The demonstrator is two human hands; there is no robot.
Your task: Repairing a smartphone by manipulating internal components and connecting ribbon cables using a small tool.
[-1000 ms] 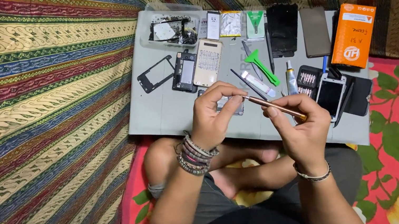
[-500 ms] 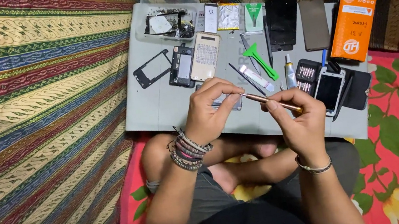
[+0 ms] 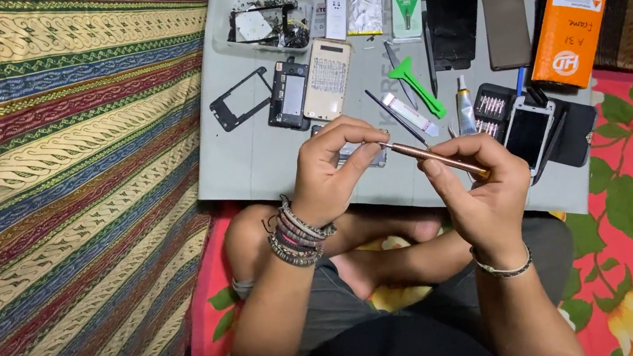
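Right hand [image 3: 482, 196] grips the copper screwdriver [image 3: 436, 159] by its handle above the mat's [image 3: 247, 168] near edge, shaft running up-left to the left hand [image 3: 332, 171], whose fingertips pinch the tip, probably around a bit.

Both arms reach forward with the elbows bent. The left hand [image 3: 330, 171] is curled, its fingers [image 3: 361, 139] pinched together at the tips. The right hand [image 3: 482, 198] is closed in a loose fist, close beside the left.
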